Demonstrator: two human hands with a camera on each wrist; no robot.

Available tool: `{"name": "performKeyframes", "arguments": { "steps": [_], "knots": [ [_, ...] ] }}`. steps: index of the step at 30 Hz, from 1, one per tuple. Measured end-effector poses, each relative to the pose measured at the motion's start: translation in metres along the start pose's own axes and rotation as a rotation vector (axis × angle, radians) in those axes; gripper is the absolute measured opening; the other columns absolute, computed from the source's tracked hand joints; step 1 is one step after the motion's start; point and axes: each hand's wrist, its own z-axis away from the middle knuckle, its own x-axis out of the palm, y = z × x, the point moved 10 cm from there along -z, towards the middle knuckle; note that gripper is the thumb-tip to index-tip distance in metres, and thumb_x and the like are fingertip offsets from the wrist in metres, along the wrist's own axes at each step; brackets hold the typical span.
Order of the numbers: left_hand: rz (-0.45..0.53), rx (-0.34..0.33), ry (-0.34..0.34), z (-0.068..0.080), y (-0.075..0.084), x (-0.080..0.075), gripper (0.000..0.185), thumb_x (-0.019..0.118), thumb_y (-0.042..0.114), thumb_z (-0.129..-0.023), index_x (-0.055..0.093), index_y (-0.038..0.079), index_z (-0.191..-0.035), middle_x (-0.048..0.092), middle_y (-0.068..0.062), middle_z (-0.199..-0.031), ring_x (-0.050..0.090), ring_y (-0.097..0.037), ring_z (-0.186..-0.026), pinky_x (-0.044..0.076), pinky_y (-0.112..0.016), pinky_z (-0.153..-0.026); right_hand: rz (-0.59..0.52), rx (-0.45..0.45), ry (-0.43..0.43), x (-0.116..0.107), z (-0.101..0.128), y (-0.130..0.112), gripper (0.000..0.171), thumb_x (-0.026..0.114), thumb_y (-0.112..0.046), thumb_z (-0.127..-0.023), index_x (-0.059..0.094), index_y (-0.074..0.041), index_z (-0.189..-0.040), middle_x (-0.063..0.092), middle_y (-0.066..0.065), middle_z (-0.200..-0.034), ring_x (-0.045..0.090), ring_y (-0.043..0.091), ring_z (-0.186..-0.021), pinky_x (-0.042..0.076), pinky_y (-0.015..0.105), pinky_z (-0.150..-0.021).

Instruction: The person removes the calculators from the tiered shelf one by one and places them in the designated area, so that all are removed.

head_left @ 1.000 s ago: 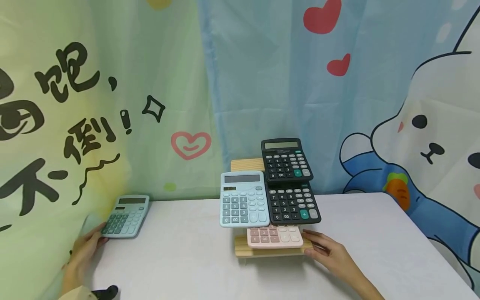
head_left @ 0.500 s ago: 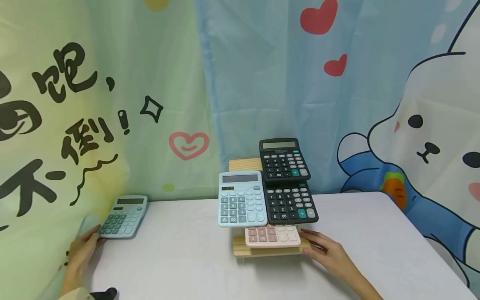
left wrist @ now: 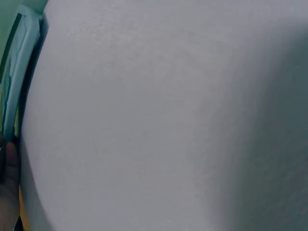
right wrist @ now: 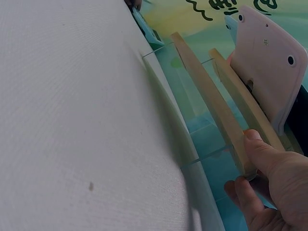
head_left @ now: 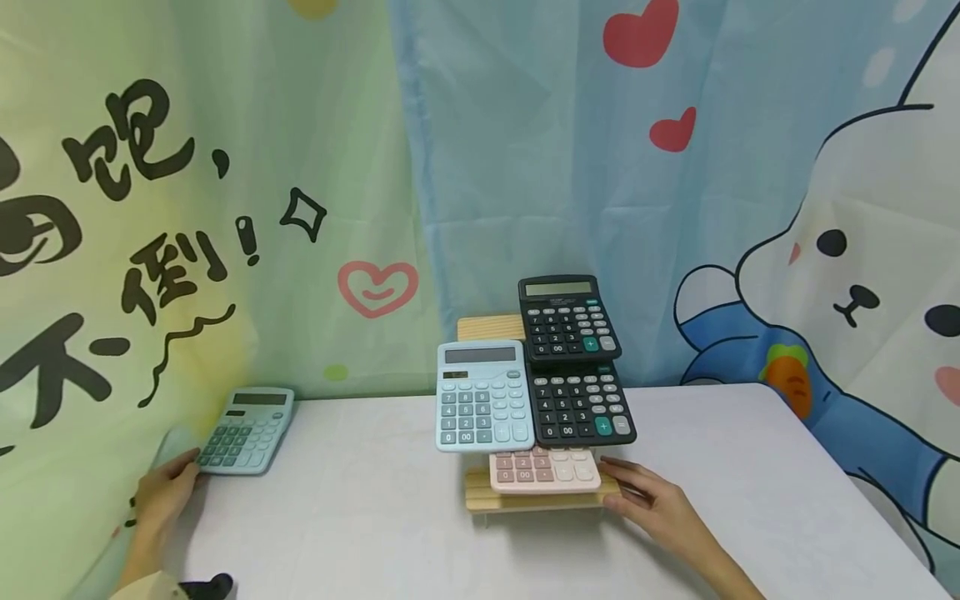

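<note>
My left hand (head_left: 161, 498) pinches the lower left corner of a light blue calculator (head_left: 247, 432) at the table's left side. In the left wrist view this calculator (left wrist: 21, 53) stands tilted, with my left fingers at its lower end. My right hand (head_left: 660, 515) grips the right end of the front board of a wooden stand (head_left: 487, 500); in the right wrist view the thumb lies on top of the board (right wrist: 211, 103) and fingers lie below. A pink calculator (head_left: 546, 472) leans on the stand. Behind it are another light blue calculator (head_left: 486, 396) and two black calculators, one lower (head_left: 581, 406), one higher (head_left: 567, 317).
A white cloth covers the table (head_left: 337, 500). A printed curtain (head_left: 495, 167) with hearts, lettering and a white cartoon animal hangs close behind and along the left side. Clear supports (right wrist: 207, 153) show under the stand's boards in the right wrist view.
</note>
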Motion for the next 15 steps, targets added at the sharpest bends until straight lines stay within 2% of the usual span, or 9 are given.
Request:
{"name": "performKeyframes", "arguments": {
  "steps": [2,4,11,15],
  "knots": [
    [-0.026,0.015,0.013,0.001,0.003,0.0,0.046,0.037,0.02,-0.092,0.047,-0.003,-0.13,0.045,-0.029,-0.132,0.04,-0.046,-0.122,0.035,-0.056,-0.098,-0.025,-0.014,-0.005,0.0,0.0,-0.001,0.047,0.067,-0.032,-0.082,0.06,-0.007,-0.121,0.052,0.015,-0.132,0.044,-0.019,-0.106,0.05,0.011,-0.084],
    [-0.056,0.045,0.033,0.002,0.008,-0.002,0.045,0.037,0.019,-0.092,0.047,-0.004,-0.13,0.045,-0.029,-0.131,0.038,-0.048,-0.122,0.031,-0.058,-0.1,-0.039,-0.024,-0.009,0.0,-0.001,-0.001,0.047,0.067,-0.031,-0.082,0.06,-0.007,-0.121,0.052,0.016,-0.132,0.044,-0.02,-0.106,0.05,0.011,-0.084],
    [-0.103,0.156,0.11,0.011,0.018,-0.002,0.04,0.042,0.012,-0.089,0.051,-0.009,-0.123,0.051,-0.033,-0.122,0.044,-0.049,-0.11,0.025,-0.058,-0.093,-0.056,-0.03,-0.016,0.0,0.0,-0.001,0.046,0.067,-0.03,-0.082,0.059,-0.007,-0.122,0.051,0.016,-0.133,0.043,-0.02,-0.107,0.05,0.012,-0.085],
    [-0.14,0.264,0.143,0.02,0.035,-0.008,0.04,0.042,0.011,-0.09,0.05,-0.011,-0.123,0.05,-0.036,-0.118,0.045,-0.051,-0.106,0.03,-0.06,-0.089,-0.068,-0.046,-0.017,0.001,0.001,-0.001,0.045,0.067,-0.027,-0.082,0.059,-0.006,-0.122,0.051,0.017,-0.133,0.044,-0.02,-0.108,0.05,0.012,-0.085]
  ]
}}
